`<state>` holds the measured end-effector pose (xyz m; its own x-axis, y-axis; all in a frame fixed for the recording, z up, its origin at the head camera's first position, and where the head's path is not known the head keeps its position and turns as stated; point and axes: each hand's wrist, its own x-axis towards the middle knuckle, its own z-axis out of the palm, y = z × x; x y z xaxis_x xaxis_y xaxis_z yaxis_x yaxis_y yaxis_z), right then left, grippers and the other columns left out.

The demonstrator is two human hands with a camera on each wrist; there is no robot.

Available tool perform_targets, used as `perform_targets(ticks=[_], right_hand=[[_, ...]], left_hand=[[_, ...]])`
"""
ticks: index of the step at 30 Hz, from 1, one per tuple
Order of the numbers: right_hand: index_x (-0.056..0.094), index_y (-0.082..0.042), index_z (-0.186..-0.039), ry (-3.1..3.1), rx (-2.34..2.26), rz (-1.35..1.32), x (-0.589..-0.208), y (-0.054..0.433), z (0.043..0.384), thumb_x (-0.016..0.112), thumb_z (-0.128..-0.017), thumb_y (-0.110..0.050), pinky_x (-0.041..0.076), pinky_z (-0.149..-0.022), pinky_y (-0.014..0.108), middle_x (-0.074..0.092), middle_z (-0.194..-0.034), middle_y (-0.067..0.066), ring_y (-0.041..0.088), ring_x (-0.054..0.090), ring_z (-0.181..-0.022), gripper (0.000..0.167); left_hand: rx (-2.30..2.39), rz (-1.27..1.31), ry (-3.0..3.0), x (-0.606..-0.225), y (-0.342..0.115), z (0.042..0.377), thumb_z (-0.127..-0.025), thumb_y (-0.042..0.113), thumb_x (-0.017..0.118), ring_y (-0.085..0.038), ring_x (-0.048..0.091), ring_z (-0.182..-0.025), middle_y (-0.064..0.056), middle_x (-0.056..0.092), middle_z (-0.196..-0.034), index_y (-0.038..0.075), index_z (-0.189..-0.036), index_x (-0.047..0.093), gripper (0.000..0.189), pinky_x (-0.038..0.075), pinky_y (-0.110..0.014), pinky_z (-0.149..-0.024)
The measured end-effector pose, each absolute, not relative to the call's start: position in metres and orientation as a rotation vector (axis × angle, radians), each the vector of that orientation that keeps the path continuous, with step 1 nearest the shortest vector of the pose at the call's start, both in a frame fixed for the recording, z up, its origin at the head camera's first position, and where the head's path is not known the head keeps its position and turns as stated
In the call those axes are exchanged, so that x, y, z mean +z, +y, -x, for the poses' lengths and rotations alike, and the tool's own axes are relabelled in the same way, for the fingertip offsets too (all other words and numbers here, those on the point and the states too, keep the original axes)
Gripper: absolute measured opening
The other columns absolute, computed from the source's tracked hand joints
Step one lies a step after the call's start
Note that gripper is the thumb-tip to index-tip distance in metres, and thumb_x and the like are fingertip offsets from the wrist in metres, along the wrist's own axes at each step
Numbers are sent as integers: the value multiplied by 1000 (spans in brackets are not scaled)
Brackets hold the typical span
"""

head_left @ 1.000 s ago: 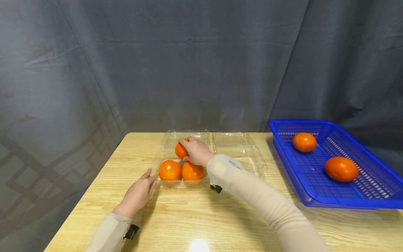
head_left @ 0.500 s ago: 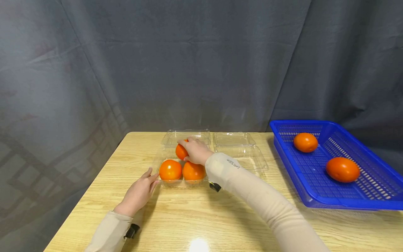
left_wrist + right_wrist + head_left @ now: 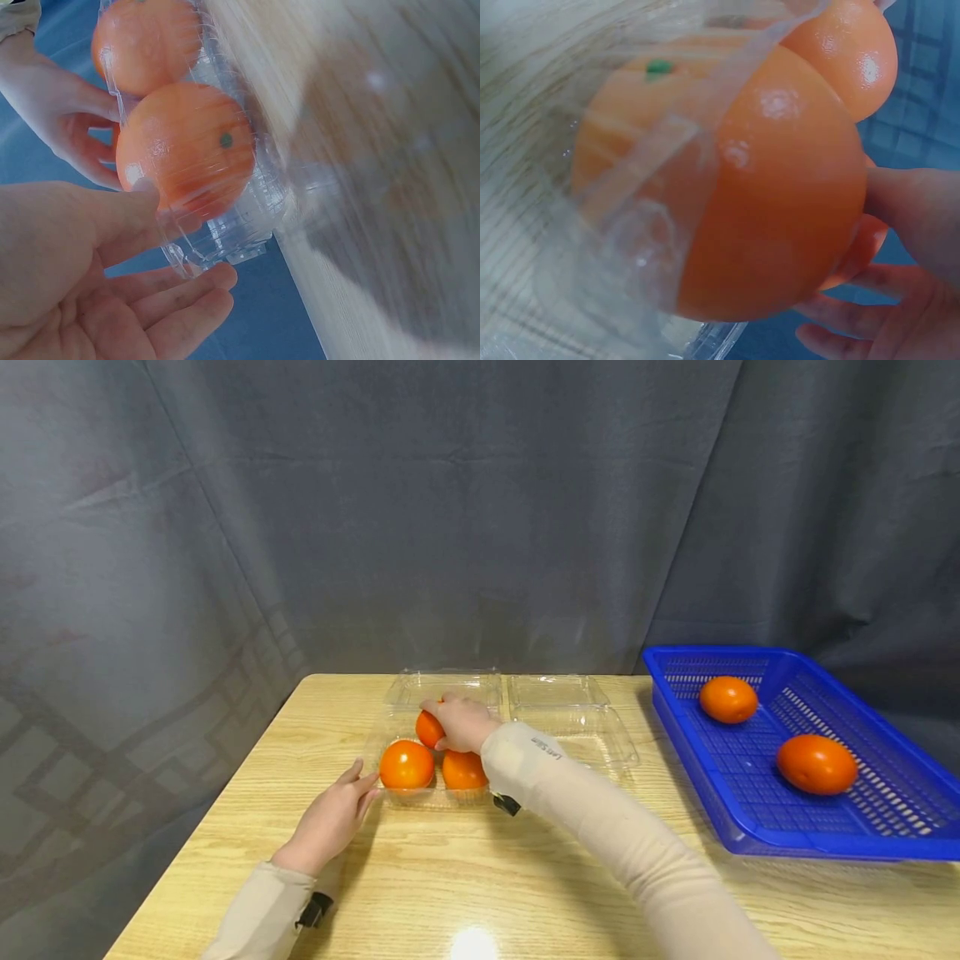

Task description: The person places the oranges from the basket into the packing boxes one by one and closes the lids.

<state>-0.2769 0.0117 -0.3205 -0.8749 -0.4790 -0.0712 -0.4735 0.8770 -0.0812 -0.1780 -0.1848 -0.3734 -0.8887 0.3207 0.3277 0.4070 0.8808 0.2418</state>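
My right hand (image 3: pixel 463 723) grips an orange (image 3: pixel 429 729) at the back of the left clear plastic clamshell box (image 3: pixel 420 799). That fruit is partly covered by my fingers; in the right wrist view a nearer orange (image 3: pixel 780 187) hides much of it. Two more oranges sit along the box's front: a left one (image 3: pixel 407 765) and a right one (image 3: pixel 464 771), the latter partly under my right wrist. At the box's front left corner, my left hand (image 3: pixel 330 822) touches the plastic with fairly straight, spread fingers. The left wrist view shows its thumb by the near orange (image 3: pixel 187 150).
A second clear clamshell box (image 3: pixel 592 747) stands open to the right of the first, lid toward the back. Farther right is a blue plastic basket (image 3: pixel 738 814) holding two oranges (image 3: pixel 728 700). A dark curtain (image 3: pixel 480 527) hangs behind the wooden table (image 3: pixel 420 877).
My right hand has come slightly down and left with its orange. The front right orange has shifted a little to the right. My left hand stays in place.
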Motion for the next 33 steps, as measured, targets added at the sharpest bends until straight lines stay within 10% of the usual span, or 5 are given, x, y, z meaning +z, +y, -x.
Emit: perform_targets(ticks=[33], right_hand=[[42,-17,-138,2938,-215,768,-337,11,279,69,-85,-30,52,-90,39,57,-123,15,27,60,-105,61]], left_hand=[[-449,586,-2724,-373,-185,177,-88,9,61,-46,57,-110,-39,52,-122,-22,-123,46,49,50,-49,-90]])
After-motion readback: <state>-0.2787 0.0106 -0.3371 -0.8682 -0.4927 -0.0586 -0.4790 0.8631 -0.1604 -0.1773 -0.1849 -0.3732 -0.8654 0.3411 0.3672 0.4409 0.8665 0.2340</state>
